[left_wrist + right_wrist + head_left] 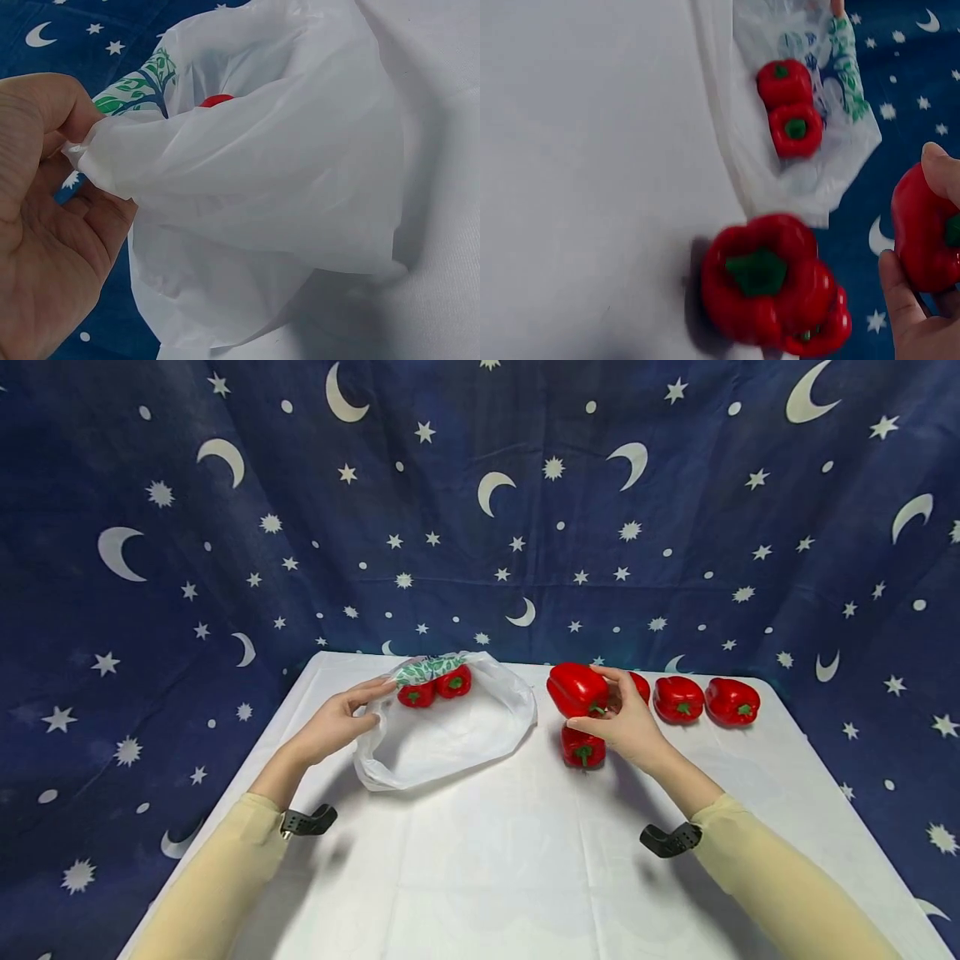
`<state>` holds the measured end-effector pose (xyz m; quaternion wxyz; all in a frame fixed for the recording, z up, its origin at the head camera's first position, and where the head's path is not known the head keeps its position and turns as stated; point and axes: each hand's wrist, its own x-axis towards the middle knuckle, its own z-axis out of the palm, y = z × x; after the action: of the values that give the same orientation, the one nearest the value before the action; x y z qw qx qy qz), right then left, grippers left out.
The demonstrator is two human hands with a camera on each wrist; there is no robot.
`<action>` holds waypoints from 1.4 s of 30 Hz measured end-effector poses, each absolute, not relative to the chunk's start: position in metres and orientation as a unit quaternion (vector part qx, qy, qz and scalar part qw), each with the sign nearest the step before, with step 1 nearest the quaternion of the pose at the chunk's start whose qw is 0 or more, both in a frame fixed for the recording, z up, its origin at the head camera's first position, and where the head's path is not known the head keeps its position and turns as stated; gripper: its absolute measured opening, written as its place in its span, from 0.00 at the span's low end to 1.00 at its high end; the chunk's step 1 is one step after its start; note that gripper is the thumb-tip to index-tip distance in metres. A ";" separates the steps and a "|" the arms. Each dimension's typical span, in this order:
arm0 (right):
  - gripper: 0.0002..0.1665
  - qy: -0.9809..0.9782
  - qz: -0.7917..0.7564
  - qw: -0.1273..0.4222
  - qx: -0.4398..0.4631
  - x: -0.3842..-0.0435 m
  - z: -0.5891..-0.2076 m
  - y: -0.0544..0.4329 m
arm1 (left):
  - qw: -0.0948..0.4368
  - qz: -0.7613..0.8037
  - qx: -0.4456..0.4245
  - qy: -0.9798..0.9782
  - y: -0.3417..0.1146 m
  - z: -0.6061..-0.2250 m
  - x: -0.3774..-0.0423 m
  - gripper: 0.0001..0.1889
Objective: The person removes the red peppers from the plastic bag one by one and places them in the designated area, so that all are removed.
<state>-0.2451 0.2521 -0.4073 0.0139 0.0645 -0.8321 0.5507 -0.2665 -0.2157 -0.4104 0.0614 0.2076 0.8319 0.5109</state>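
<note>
My left hand (341, 720) pinches the rim of a white plastic bag (247, 187) with a green leaf print, holding its mouth open toward the right. Two red bell peppers (796, 129) lie inside the bag; only a sliver of red shows in the left wrist view. With fingers and thumb, my right hand (630, 722) grips a red bell pepper (573, 687), its green stem facing me. In the head view this pepper overlaps another bell pepper (582, 748) on the table just in front of it.
To the right, a row of bell peppers (678, 700) stands along the far side of the white-covered table (495, 868), one partly hidden behind my right hand. A dark blue curtain (450, 485) with moons and stars hangs behind and beside the table.
</note>
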 end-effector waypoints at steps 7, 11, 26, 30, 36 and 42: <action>0.58 -0.847 0.529 0.044 0.039 -0.235 -0.412 0.284 | 0.068 0.508 0.203 0.834 -0.215 -0.410 -0.267 0.29; 0.60 -0.857 0.512 0.055 0.018 -0.230 -0.419 0.299 | 0.070 0.507 0.201 0.835 -0.215 -0.411 -0.268 0.28; 0.62 -0.865 0.497 0.061 -0.030 -0.210 -0.444 0.324 | 0.073 0.502 0.201 0.838 -0.215 -0.410 -0.268 0.28; 0.64 -0.861 0.504 0.054 -0.047 -0.208 -0.452 0.324 | 0.071 0.506 0.202 0.835 -0.216 -0.411 -0.267 0.28; 0.65 -0.864 0.497 0.049 -0.061 -0.208 -0.466 0.324 | 0.074 0.511 0.202 0.832 -0.216 -0.411 -0.267 0.28; 0.65 -0.876 0.476 0.041 -0.069 -0.206 -0.478 0.325 | 0.078 0.503 0.200 0.837 -0.215 -0.410 -0.268 0.28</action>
<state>-0.2064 0.3245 -0.4777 0.0412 -0.0692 -0.8759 0.4757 -0.2683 -0.2148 -0.4102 0.0781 0.2002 0.8373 0.5027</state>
